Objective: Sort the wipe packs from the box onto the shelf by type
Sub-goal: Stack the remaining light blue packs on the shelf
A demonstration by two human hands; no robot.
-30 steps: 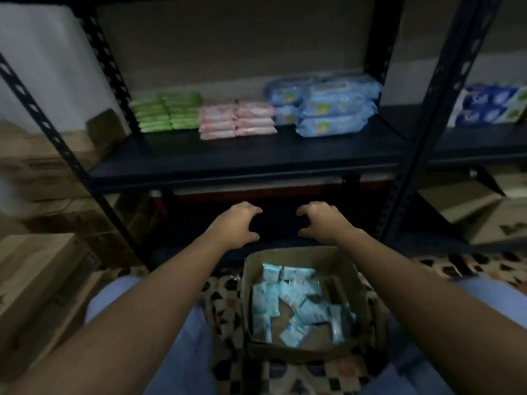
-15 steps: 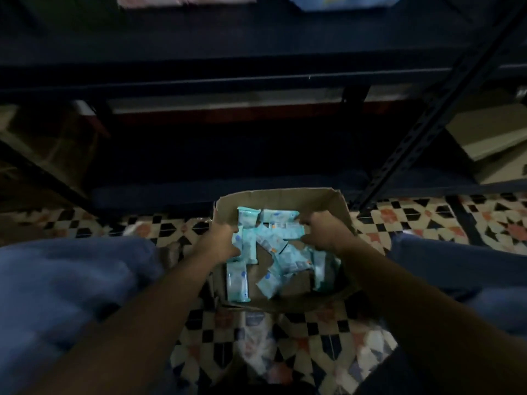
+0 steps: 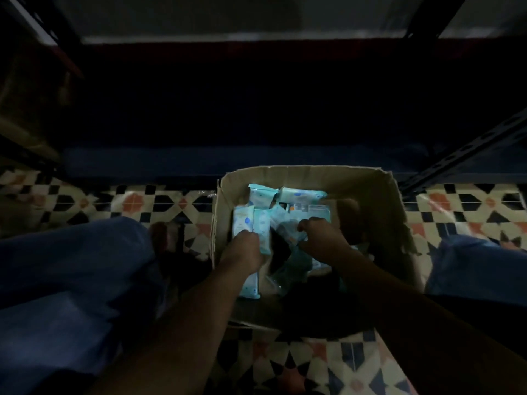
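Note:
An open cardboard box (image 3: 379, 195) sits on the tiled floor between my knees. Several light blue wipe packs (image 3: 299, 195) lie jumbled inside it. My left hand (image 3: 243, 248) is in the box at the left, its fingers curled round the lower end of an upright pack (image 3: 261, 223). My right hand (image 3: 320, 238) is in the middle of the box, fingers curled onto another light blue pack (image 3: 282, 226). The picture is dark and the fingertips are partly hidden.
The dark bottom shelf (image 3: 228, 163) of the black metal rack runs just behind the box. A slanted rack post (image 3: 462, 155) stands at the right. My blue-clad knees (image 3: 71, 266) flank the box on the patterned tile floor (image 3: 128, 201).
My view has dropped from the shelf to the box. Both hands went from above the box down into it and closed on light blue packs.

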